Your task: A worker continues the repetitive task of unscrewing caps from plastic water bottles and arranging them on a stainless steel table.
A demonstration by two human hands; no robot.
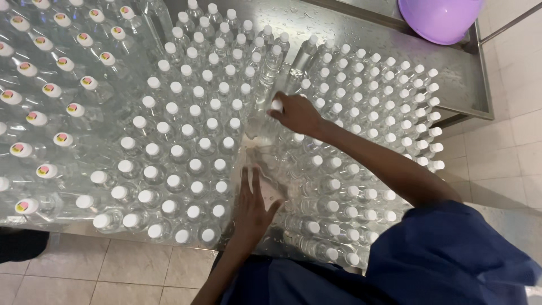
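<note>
Steel counter carried packed clear bottles; beside their gap, the right hand gripped one white-capped bottle upright, while the left hand lay released, steadying neighbours.

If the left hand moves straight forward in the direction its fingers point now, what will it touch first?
The left hand points away from the person, up a narrow gap between bottle groups. It would probably first meet the clear bottle that the right hand grips by its cap; depth is hard to judge.

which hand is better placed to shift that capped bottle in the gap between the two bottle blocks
Right, likely. The right hand already grips the white-capped bottle at its top. The left hand lies flat, fingers spread, on the steel table nearer the person, holding nothing.
</note>
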